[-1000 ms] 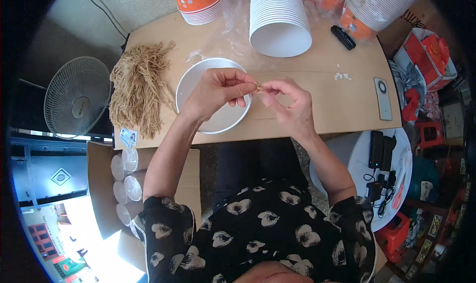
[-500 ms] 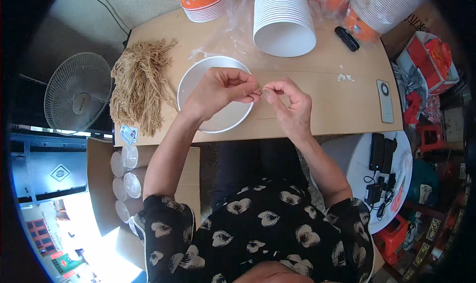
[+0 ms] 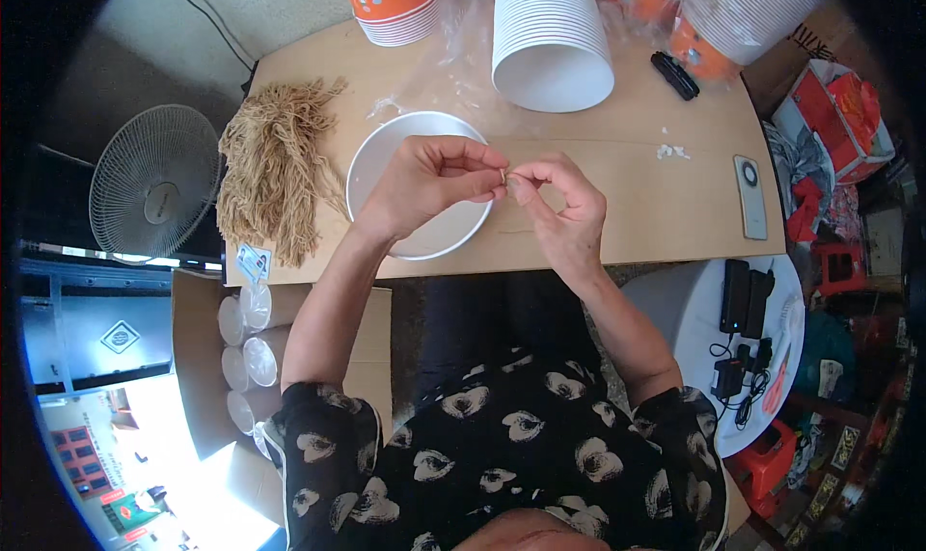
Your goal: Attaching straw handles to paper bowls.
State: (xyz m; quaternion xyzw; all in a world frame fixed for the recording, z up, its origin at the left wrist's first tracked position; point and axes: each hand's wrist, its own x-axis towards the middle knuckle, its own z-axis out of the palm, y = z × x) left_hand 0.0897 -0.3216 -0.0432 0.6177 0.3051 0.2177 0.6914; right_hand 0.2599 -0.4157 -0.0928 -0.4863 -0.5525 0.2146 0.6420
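Note:
My left hand [image 3: 424,179] and my right hand [image 3: 558,208] meet fingertip to fingertip above the right rim of a white paper bowl [image 3: 386,151] on the wooden table [image 3: 627,213]. Between the pinched fingers is a thin tan string [image 3: 504,173], small and mostly hidden. Each hand pinches one side of it. A bundle of the same tan strings [image 3: 275,170] lies on the table to the left of the bowl.
A stack of white bowls [image 3: 550,35] lies on its side at the back, with orange cups [image 3: 391,1] and more stacks [image 3: 733,15] beside it. A phone [image 3: 749,197] and a black object [image 3: 674,74] lie right. A fan [image 3: 154,184] stands left; a box of bowl stacks [image 3: 246,344] sits below.
Both hands stay pinched together over the bowl, with only small finger movements on the string. The view has shifted slightly.

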